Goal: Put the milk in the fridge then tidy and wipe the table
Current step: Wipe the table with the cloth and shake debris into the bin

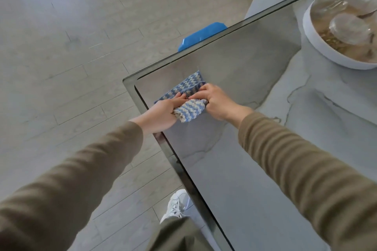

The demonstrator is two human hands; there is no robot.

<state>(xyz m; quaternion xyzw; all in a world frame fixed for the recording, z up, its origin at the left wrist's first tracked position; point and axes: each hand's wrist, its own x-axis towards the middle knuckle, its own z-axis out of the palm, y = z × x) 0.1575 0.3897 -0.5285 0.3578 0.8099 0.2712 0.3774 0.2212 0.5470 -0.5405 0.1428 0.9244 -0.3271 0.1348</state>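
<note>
— Where does the cloth sit from the hands?
— Right under both; the striped cloth (190,86) lies on the glass table (255,169) at its left corner, just inside the rim; the left hand (165,112) grips the bunched near end from the edge side, fingers laid across the top; the right hand (214,101) pinches the same fold from the inner side, fingers curled down; the two sets of fingertips nearly meet.
— And how does it run?
— Its long axis points away from the person, slanting a little rightward; the far half lies flat on the glass; the near half is gathered up between the hands.
— So which way does the wipe go?
— My judgement: rightward and away, since almost all the tabletop stretches that way, toward the white bowl (318,47) holding glasses (346,30) at the far right; the right hand is nearer that stretch; the left is nearer the edge.
— Anything in the way?
— The bowl stands well apart from the cloth; a blue object (201,35) shows beyond the far rim, lower than the tabletop; the bowl probably needs moving before that end gets wiped.
</note>
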